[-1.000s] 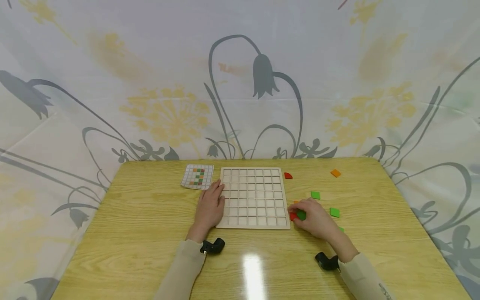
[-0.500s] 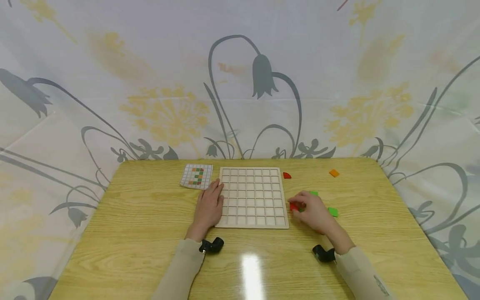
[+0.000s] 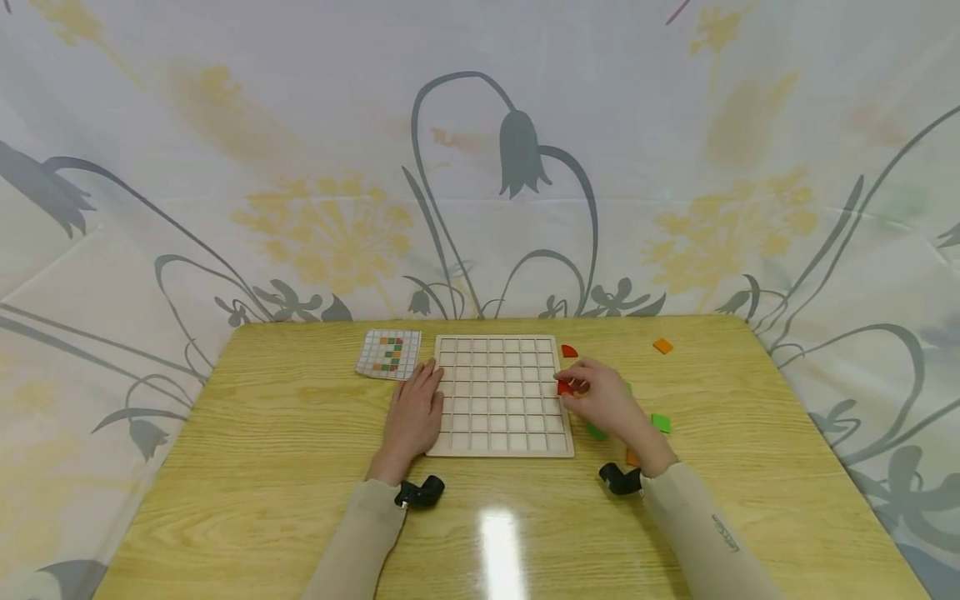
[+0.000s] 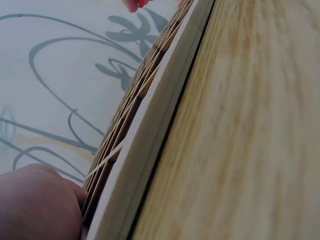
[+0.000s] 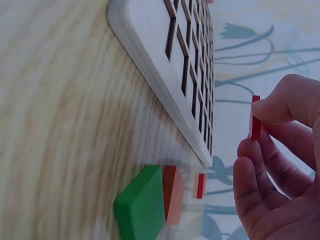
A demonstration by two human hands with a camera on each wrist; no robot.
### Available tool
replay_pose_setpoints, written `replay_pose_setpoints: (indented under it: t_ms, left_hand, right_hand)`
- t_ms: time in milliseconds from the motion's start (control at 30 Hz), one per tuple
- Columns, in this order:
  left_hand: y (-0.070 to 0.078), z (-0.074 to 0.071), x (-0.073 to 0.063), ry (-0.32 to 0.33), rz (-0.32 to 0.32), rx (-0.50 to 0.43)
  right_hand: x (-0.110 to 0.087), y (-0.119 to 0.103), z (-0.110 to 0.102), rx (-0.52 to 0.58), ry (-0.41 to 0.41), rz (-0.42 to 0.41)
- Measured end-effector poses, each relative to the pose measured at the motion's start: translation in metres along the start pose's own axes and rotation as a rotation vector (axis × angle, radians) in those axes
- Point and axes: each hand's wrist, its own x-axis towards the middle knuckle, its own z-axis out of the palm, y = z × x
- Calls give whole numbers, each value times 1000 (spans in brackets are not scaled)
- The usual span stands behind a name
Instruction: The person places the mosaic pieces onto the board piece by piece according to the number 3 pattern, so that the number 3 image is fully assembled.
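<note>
A pale wooden grid board [image 3: 498,397] with square recesses lies mid-table in the head view. My left hand [image 3: 412,412] rests along its left edge, fingers extended. At the board's right edge my right hand [image 3: 609,402] pinches a small red tile [image 3: 564,388] between thumb and fingers. The right wrist view shows that red tile [image 5: 255,117] thin and edge-on, raised off the table. Below it lie a green tile [image 5: 141,202] and an orange tile [image 5: 173,194]. In the left wrist view, part of the left hand [image 4: 37,202] touches the board's side [image 4: 150,132].
A printed grid card [image 3: 367,363] with a coloured pattern lies left of the board. Right of it are a red quarter-round tile [image 3: 569,352], an orange tile [image 3: 662,345], a green tile [image 3: 661,422] and others partly under the right arm. A patterned cloth stands behind the table.
My right hand has gathered the red tile from the loose pieces and moved up and left with it to the board's right edge. The left hand stays in place.
</note>
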Motion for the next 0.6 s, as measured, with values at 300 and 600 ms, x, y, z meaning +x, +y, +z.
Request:
replay_pose_setpoints:
  t_ms: [300, 600]
  left_hand:
    - [0, 0, 0, 17, -4, 8]
    - [7, 0, 1, 2, -29, 17]
  right_hand:
    - [29, 0, 15, 62, -10, 16]
    - [49, 2, 29, 140, -5, 74]
